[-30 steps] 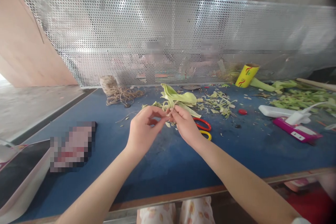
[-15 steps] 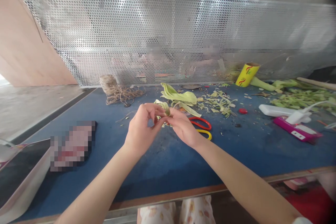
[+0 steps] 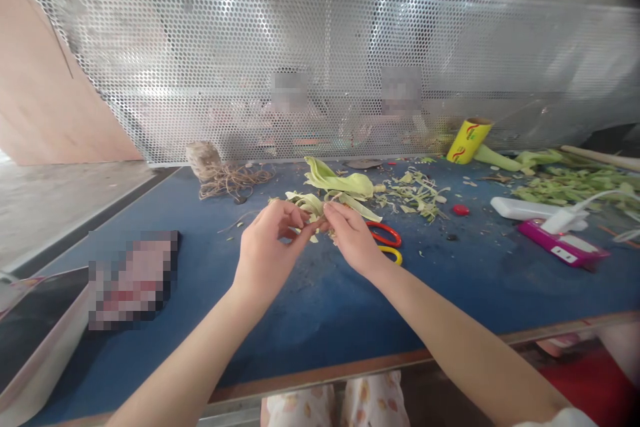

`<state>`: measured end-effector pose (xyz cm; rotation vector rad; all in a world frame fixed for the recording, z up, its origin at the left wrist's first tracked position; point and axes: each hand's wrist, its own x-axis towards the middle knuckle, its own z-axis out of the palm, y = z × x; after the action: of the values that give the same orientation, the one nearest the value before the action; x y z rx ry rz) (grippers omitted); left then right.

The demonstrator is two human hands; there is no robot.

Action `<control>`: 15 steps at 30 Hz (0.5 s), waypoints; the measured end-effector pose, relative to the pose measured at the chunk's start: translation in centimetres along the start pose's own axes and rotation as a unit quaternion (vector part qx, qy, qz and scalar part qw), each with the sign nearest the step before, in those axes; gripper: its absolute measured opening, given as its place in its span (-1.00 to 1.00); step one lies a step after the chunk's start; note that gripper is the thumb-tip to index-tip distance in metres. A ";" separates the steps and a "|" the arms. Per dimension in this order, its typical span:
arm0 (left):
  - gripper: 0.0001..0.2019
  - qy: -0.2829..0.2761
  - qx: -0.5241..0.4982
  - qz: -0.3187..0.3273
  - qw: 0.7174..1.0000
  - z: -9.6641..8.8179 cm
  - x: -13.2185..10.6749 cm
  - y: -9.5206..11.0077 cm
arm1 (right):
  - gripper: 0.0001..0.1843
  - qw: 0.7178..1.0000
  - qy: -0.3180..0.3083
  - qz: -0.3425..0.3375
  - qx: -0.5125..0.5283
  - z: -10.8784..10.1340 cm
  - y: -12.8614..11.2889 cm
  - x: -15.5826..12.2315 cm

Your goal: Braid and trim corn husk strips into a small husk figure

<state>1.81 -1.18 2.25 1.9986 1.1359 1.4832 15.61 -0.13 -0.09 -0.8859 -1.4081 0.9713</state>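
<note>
Both my hands meet above the blue table [image 3: 310,307], a little over its middle. My left hand [image 3: 267,250] and my right hand [image 3: 354,235] each pinch the same pale green leaf strip [image 3: 306,203], fingertips almost touching. The strip curls up between them. Just behind lies a pile of green leaves [image 3: 340,185]. Red-handled scissors [image 3: 384,235] and a yellow ring [image 3: 393,254] lie on the table right beside my right wrist.
A tangle of twine [image 3: 233,180] sits at the back left; leaf scraps [image 3: 417,195], a yellow roll [image 3: 469,140], a white bar [image 3: 525,209] and a pink device [image 3: 563,248] lie to the right. A perforated metal screen [image 3: 320,60] backs the table, with people behind it.
My fingers have kept working the leaf strip; it has shifted from hanging between the fingertips to curling up above them. Both hands stayed in nearly the same place.
</note>
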 end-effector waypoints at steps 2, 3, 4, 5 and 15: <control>-0.79 -0.007 -0.072 -0.053 0.996 0.0 0.0 0.2 | -0.69 1.000 0.004 -0.007 0.010 0.0 0.1 0.0; -0.80 -0.005 -0.104 -0.072 0.992 0.1 0.1 0.2 | -0.68 1.000 0.008 -0.010 0.014 -0.1 0.2 0.1; -0.80 -0.001 -0.129 -0.086 0.988 0.1 0.1 0.3 | -0.69 1.000 0.011 -0.015 0.019 -0.1 0.3 0.1; -0.81 -0.001 -0.151 -0.099 0.984 0.2 0.2 0.3 | -0.69 0.999 0.011 -0.022 0.026 -0.1 0.4 0.2; -0.55 0.009 -0.349 -0.147 0.925 0.6 0.9 0.0 | -0.69 0.992 -0.094 -0.030 0.078 -0.7 0.0 0.4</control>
<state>2.45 -0.41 2.55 1.2689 0.7173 1.4683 16.25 0.30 0.09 -0.6456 -1.4859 1.1253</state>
